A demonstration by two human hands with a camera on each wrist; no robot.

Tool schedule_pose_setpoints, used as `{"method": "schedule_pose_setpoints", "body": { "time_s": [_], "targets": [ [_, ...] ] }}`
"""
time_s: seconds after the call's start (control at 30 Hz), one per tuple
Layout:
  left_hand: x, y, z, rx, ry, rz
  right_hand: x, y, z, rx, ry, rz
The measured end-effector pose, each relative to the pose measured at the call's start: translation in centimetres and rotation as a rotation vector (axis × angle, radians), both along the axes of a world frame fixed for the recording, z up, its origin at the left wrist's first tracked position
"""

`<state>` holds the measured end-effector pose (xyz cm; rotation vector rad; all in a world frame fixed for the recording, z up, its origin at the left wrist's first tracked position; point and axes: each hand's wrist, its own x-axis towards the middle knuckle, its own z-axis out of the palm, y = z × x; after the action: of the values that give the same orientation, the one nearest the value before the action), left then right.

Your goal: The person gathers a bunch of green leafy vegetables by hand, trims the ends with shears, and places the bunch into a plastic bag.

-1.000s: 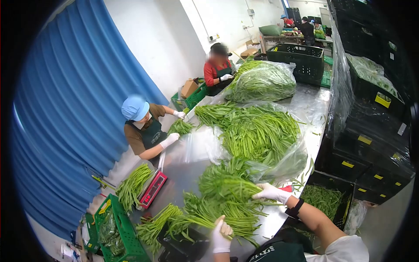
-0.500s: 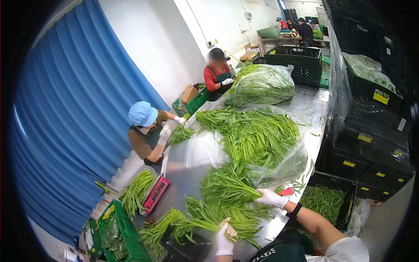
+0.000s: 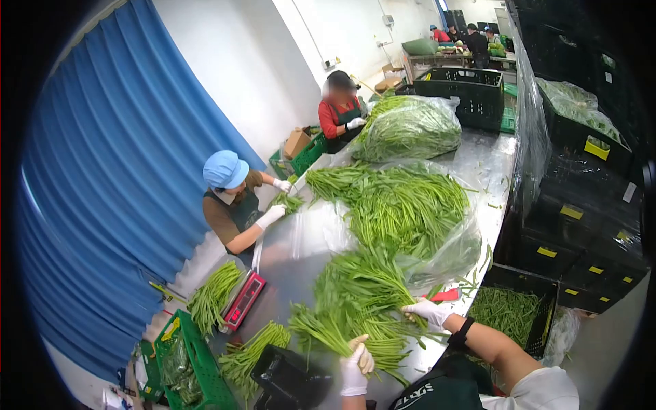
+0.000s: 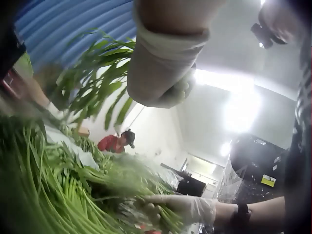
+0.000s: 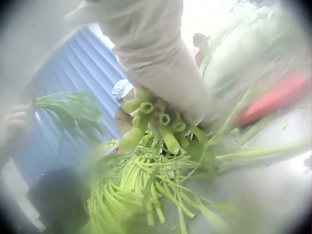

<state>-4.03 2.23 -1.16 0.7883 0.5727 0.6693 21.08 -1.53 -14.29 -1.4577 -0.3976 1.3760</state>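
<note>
My left hand (image 3: 357, 363), in a white glove, grips a small bunch of long-stemmed leafy greens (image 3: 316, 329) and holds it up over the steel table (image 3: 492, 171). The left wrist view shows the left hand (image 4: 161, 73) from below, with the leaves (image 4: 92, 83) fanning to the left. My gloved right hand (image 3: 427, 311) grips the stem ends of a larger bunch (image 3: 362, 283) lying on the table. In the right wrist view the cut stem ends (image 5: 151, 117) stick out of the right hand (image 5: 161, 68).
A big heap of greens in clear plastic (image 3: 410, 205) fills mid-table. A black tray (image 3: 287, 376), a red scale (image 3: 240, 301) and a green crate (image 3: 195, 362) lie to the left. A black crate of greens (image 3: 509, 311) stands at right. Two workers (image 3: 229, 198) stand along the far side.
My left hand has lifted its bunch off the black tray and swung it up towards the right. My right hand has drawn its bunch slightly nearer to me.
</note>
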Motion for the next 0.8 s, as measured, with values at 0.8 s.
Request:
{"method": "schedule_pose_setpoints", "body": {
  "time_s": [0.8],
  "targets": [
    [-11.5,-5.2,-8.0,0.964,0.969,0.057,-3.9,-1.8,9.3,0.243,-0.161,-0.076]
  ]
}}
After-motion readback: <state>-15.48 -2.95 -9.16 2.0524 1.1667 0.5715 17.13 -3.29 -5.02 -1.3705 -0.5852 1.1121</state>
